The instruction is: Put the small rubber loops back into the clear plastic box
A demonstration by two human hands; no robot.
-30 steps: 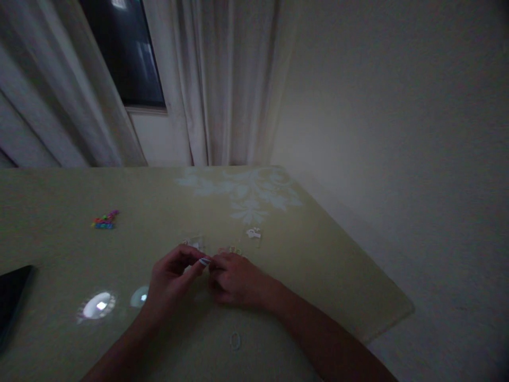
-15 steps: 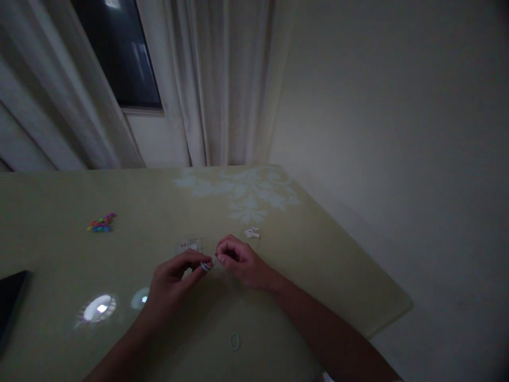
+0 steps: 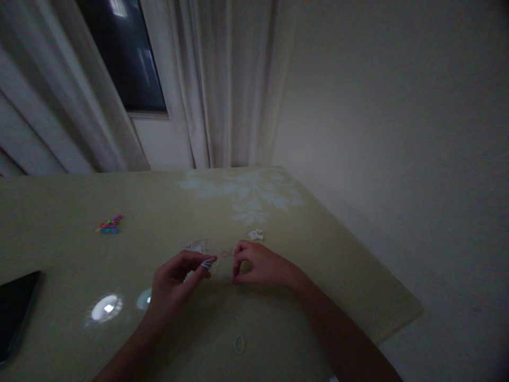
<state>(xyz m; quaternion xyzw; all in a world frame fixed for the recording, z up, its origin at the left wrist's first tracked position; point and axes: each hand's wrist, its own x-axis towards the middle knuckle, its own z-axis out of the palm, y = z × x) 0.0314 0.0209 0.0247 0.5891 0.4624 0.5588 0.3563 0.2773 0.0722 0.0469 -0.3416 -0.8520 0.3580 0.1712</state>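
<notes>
My left hand (image 3: pixel 175 278) is closed in a pinch on a small white-and-dark striped piece (image 3: pixel 207 263); its exact kind is too small to make out. Just beyond those fingertips a pale yellowish loop (image 3: pixel 214 268) shows. My right hand (image 3: pixel 264 265) is low over the table, thumb and index finger apart in a C shape, with nothing visible between them. Close to its fingertips lies a small pinkish loop (image 3: pixel 225 254). A clear plastic packet or box (image 3: pixel 199 245) is partly hidden behind my left hand.
Small white pieces (image 3: pixel 256 234) lie beyond my right hand. A pile of colourful small pieces (image 3: pixel 108 225) is at the left. A dark flat device (image 3: pixel 18 307) rests at the left edge. A pale green ring (image 3: pixel 239 344) lies nearer on the glossy table (image 3: pixel 191 339).
My right hand has moved away from my left to the right, and its thumb and index finger have parted. The left hand keeps its pinch. The view has shifted slightly.
</notes>
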